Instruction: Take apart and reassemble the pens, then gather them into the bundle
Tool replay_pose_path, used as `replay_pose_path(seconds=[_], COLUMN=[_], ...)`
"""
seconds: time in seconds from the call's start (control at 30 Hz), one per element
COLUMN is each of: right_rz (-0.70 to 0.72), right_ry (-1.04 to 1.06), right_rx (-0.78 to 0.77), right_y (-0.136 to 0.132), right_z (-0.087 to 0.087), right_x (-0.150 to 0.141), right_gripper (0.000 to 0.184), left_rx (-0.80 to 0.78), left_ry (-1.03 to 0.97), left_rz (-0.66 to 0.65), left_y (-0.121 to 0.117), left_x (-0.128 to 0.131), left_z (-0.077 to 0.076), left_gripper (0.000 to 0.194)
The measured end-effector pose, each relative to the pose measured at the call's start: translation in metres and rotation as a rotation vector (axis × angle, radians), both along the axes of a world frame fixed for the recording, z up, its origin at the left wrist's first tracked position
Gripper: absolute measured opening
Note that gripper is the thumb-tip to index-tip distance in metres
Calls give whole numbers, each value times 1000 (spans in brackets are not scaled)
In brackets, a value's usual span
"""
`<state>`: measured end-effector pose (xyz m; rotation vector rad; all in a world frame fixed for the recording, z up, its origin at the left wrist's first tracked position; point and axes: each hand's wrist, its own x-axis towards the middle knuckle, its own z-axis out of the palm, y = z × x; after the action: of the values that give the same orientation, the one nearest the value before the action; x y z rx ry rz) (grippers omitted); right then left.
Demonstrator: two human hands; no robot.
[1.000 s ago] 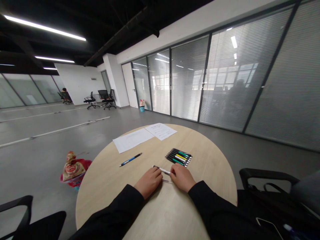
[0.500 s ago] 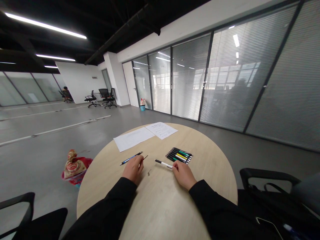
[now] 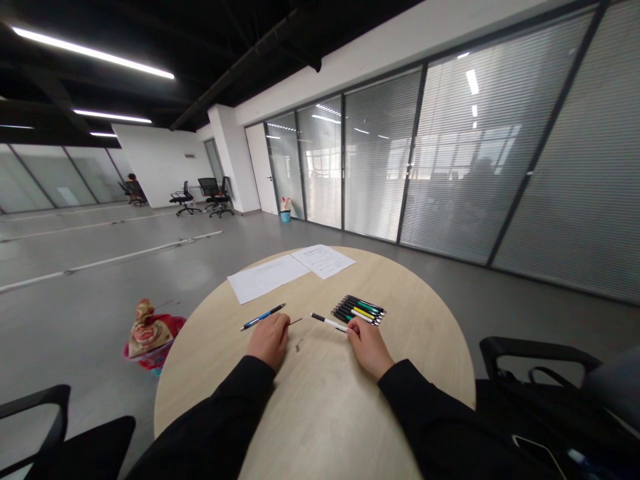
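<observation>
My left hand (image 3: 269,339) rests on the round wooden table (image 3: 320,413), its fingers closed on a thin dark stick that looks like a pen refill (image 3: 296,321), pointing right. Just beyond that hand lies a blue and black pen (image 3: 263,317). Between the thumb and fingers of my right hand (image 3: 369,343) is a white pen with a black end (image 3: 327,322), that end aimed left. A neat row of several pens (image 3: 358,309), black with green, yellow and white parts, lies beyond my right hand. Between the hands lies a tiny greyish piece (image 3: 299,347), too small to name.
Two sheets of paper, one blank-looking (image 3: 267,279) and one printed (image 3: 323,261), lie at the table's far edge. Black chairs stand at left (image 3: 95,447) and right (image 3: 537,350). A bin with a red bag (image 3: 155,340) is on the floor to the left.
My left hand has parted from my right and moved left beside the blue pen, carrying the thin stick. My right hand keeps the white pen, now more exposed.
</observation>
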<state>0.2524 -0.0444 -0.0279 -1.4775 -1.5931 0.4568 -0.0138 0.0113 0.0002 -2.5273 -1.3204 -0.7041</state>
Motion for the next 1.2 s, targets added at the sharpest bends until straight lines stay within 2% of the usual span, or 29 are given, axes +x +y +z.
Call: replay_pose_path(seconds=[0.27, 0.57, 0.9, 1.2], right_rz=[15, 18, 119, 116], right_ry=[-9, -55, -105, -185], right_rx=[0, 0, 37, 38], right_y=[-1, 0, -2, -5], right_z=[-3, -3, 2, 3], right_x=[1, 1, 1, -1], right_gripper=[11, 11, 22, 23], left_rx=[-8, -33, -12, -24], left_ry=[-21, -14, -36, -42], left_rz=[-7, -73, -134, -184], left_y=[-1, 4, 3, 2], left_x=[2, 0, -1, 2], left_z=[-1, -4, 1, 4], left_gripper=[14, 20, 25, 24])
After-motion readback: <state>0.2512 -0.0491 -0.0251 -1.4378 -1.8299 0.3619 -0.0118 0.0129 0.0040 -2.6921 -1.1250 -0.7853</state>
